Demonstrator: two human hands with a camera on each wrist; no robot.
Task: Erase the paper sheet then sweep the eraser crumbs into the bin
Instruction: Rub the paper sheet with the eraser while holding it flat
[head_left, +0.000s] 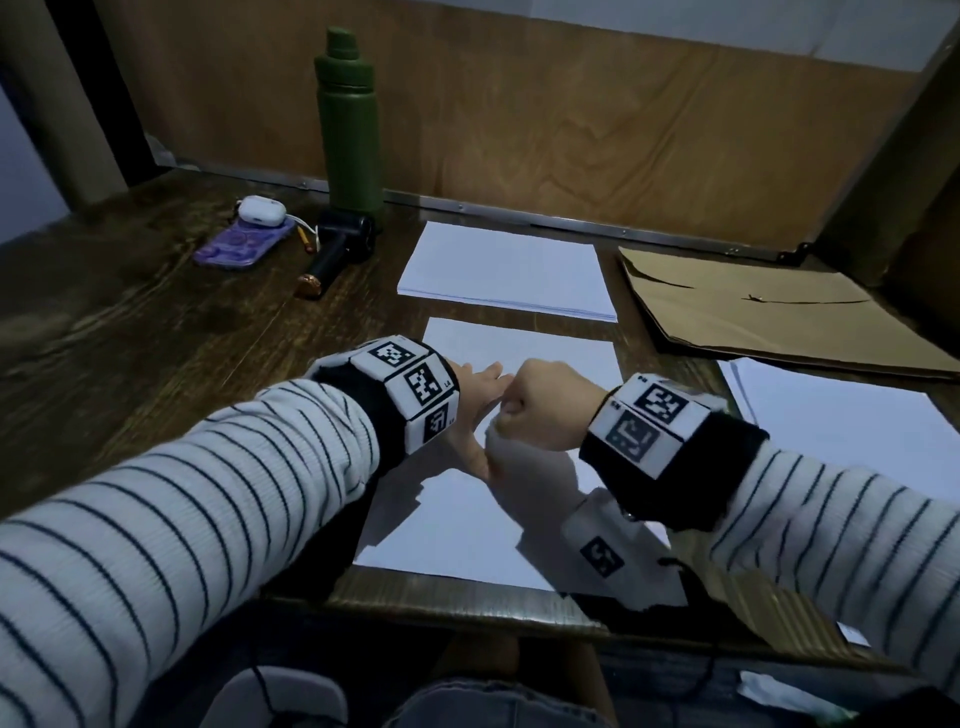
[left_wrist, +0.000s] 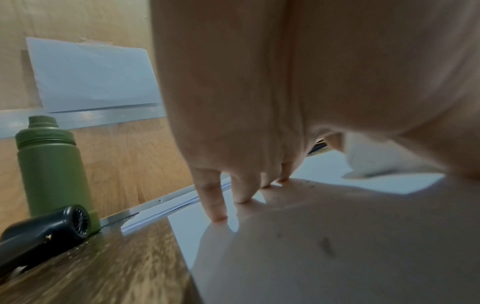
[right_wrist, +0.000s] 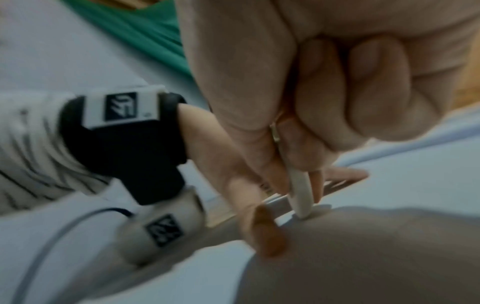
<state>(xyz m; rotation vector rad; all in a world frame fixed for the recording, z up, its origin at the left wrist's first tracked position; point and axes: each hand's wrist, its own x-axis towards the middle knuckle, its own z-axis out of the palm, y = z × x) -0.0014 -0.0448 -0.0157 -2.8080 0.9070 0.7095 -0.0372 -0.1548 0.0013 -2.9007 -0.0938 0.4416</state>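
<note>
A white paper sheet lies on the dark wooden table in front of me. My left hand rests flat on it, fingers straight and their tips pressing the paper. Just to the right, my right hand is curled into a fist that pinches a white eraser, whose end touches the sheet. The left wrist view also catches the eraser. A dark smudge and a few tiny specks mark the paper near the hands.
A stack of white paper lies behind the sheet, with more sheets to the right. A flat brown paper bag is at the back right. At the back left are a green bottle, a black handheld fan and a phone.
</note>
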